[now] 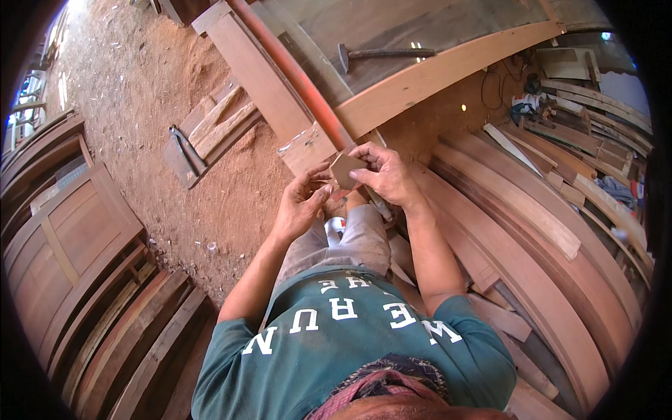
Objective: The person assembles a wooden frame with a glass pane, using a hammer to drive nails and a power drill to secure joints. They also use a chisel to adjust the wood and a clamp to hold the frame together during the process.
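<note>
Planks (pixel 518 210) crowd the person's right side, a panelled door (pixel 70 241) leans over timber (pixel 136 336) at the left, and pincers (pixel 186 148) rest on the ground beside a rough offcut (pixel 222 124). A hammer (pixel 385 53) lies on the bench (pixel 476 24), whose near corner juts close beyond the hands. The brown piece (pixel 344 170) sits between both sets of fingertips — pinched by the right hand (pixel 389 175), thumb on its face. The left hand (pixel 302 203) curls at its left edge; whether it grips cannot be told. Both forearms reach forward, converging above the knees.
</note>
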Available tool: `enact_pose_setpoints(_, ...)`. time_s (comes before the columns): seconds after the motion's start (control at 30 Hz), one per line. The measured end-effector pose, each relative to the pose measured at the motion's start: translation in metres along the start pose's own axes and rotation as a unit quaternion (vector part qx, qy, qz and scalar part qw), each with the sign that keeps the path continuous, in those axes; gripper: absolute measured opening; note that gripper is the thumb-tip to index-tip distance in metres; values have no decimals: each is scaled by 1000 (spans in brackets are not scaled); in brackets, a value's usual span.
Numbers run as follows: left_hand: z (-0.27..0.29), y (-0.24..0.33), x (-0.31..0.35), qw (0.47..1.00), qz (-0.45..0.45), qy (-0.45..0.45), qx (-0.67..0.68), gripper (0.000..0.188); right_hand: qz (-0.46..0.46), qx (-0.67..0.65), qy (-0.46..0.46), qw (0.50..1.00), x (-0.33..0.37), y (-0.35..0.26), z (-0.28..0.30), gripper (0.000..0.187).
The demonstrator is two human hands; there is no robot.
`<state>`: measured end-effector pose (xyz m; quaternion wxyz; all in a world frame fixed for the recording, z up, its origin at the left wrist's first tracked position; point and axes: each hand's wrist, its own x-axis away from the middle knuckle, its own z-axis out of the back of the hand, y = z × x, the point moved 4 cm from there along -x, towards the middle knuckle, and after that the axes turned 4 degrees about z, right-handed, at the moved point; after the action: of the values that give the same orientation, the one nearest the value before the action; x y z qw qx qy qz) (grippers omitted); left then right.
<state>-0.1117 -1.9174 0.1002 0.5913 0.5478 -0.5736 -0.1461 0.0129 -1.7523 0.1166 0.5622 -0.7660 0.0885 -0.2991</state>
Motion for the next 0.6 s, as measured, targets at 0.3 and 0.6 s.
enact_pose_setpoints(0.3,56,-94,9,993,9,117,-16,15,-17,165,74,983,29,46,-17,47)
enact_pose_setpoints(0.6,62,-238,-71,949,14,294,-116,28,-197,171,319,911,127,220,137,24)
